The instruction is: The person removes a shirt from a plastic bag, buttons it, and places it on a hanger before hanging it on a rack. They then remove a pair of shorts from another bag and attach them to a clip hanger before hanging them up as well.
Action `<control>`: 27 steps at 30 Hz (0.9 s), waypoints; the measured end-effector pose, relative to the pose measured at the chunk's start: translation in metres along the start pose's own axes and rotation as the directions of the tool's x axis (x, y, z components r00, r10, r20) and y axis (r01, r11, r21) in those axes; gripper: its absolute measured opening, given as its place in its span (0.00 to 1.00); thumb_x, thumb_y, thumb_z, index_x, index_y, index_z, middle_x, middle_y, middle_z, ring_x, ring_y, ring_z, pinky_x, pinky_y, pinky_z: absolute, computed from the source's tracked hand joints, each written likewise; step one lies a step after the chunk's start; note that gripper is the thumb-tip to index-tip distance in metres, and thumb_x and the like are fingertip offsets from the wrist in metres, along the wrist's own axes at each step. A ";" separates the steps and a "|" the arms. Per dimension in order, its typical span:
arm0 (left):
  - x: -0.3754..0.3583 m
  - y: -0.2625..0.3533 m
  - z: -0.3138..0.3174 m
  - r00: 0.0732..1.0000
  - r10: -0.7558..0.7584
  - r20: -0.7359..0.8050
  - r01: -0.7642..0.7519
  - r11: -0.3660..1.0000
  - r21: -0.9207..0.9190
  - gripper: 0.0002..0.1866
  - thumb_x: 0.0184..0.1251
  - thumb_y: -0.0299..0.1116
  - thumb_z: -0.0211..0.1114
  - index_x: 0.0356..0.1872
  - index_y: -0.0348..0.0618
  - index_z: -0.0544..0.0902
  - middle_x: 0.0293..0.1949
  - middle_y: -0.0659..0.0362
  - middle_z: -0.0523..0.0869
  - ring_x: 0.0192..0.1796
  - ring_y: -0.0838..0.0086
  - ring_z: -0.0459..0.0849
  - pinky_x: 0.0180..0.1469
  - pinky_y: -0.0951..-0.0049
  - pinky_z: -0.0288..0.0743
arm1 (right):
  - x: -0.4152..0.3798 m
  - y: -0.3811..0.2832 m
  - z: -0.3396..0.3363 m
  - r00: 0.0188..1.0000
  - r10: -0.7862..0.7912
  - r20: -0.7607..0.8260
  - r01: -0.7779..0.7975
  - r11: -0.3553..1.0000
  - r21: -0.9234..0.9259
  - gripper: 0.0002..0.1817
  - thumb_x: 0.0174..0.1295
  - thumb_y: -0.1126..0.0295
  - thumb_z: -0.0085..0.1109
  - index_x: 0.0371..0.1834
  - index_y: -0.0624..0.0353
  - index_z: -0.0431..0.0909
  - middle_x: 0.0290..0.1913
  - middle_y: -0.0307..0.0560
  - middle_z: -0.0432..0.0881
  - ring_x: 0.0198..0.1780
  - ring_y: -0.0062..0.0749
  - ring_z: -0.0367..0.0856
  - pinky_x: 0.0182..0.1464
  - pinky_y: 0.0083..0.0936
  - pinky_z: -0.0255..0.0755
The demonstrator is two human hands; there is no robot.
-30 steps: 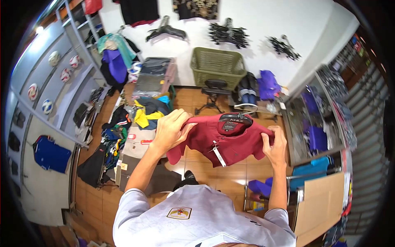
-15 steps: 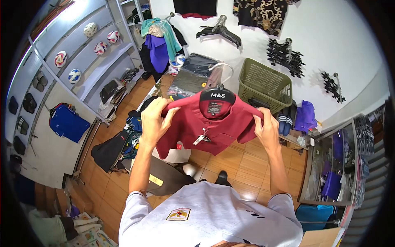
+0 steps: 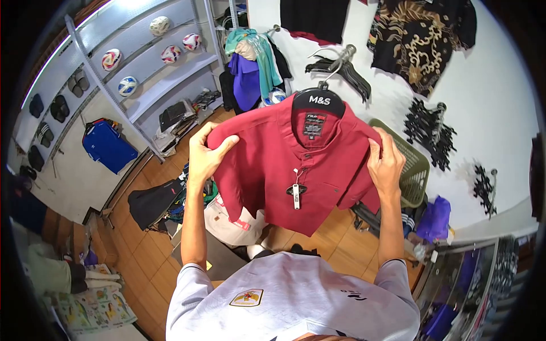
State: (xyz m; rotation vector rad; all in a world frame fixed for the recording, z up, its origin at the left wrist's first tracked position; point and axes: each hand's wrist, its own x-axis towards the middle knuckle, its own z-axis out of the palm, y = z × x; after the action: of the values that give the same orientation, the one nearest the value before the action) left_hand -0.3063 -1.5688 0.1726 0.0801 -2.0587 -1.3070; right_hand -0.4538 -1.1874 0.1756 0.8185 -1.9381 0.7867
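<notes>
A dark red collared shirt hangs on a black hanger lettered M&S, held up in front of me. My left hand pinches the shirt at one shoulder, thumb on the front of the cloth. At the opposite shoulder my right hand is closed on the fabric, elbow bent. A label shows inside the neck, and a small white tag dangles below the buttons. The hanger's hook points up towards the wall and touches neither hand.
Black hangers hang from a wall hook, with a patterned shirt to their right. A green basket stands behind my right hand. Shelves with balls line the left. Folded clothes and a beige garment lie below.
The shirt has come nearer and higher in view, spread wider between my hands, which keep their hold. My view has turned to the right and up, showing more of the patterned shirt.
</notes>
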 end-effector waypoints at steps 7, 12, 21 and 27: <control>0.040 -0.063 0.022 0.992 -0.125 -0.016 0.118 0.969 -0.216 0.25 0.62 0.26 0.79 0.61 0.34 0.85 0.54 0.58 0.91 0.53 0.75 0.88 0.62 0.70 0.80 | 0.060 0.054 0.057 0.999 -0.046 -0.023 0.046 0.999 0.016 0.15 0.69 0.73 0.68 0.57 0.61 0.83 0.43 0.56 0.88 0.40 0.56 0.89 0.40 0.40 0.82; 0.082 -0.117 0.035 0.993 -0.089 -0.079 0.069 0.971 -0.230 0.28 0.62 0.27 0.81 0.64 0.36 0.81 0.52 0.59 0.90 0.53 0.76 0.86 0.63 0.71 0.78 | 0.100 0.078 0.106 0.999 -0.031 -0.035 0.033 0.999 0.034 0.14 0.69 0.72 0.67 0.56 0.61 0.83 0.42 0.55 0.88 0.40 0.56 0.88 0.40 0.39 0.81; 0.118 -0.229 0.086 0.819 0.081 -0.568 0.112 0.948 0.298 0.43 0.65 0.38 0.79 0.74 0.29 0.66 0.67 0.38 0.74 0.70 0.50 0.74 0.75 0.55 0.64 | 0.221 0.082 0.148 0.959 -0.068 -0.276 0.033 0.991 -0.128 0.13 0.72 0.73 0.63 0.57 0.63 0.83 0.46 0.59 0.88 0.44 0.57 0.89 0.45 0.38 0.82; 0.106 -0.309 0.178 0.803 -0.476 -0.360 0.434 0.880 -0.196 0.52 0.64 0.51 0.80 0.76 0.28 0.59 0.71 0.39 0.71 0.74 0.54 0.70 0.77 0.57 0.61 | 0.333 0.096 0.176 0.925 -0.027 -0.380 -0.038 0.986 -0.164 0.15 0.75 0.61 0.61 0.57 0.57 0.86 0.45 0.63 0.89 0.44 0.61 0.89 0.48 0.44 0.82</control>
State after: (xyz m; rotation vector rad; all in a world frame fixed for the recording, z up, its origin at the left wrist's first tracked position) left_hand -0.5817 -1.6245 -0.0721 0.7798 -1.6642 -1.5260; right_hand -0.7480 -1.3468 0.3745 0.5124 -1.6308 0.7136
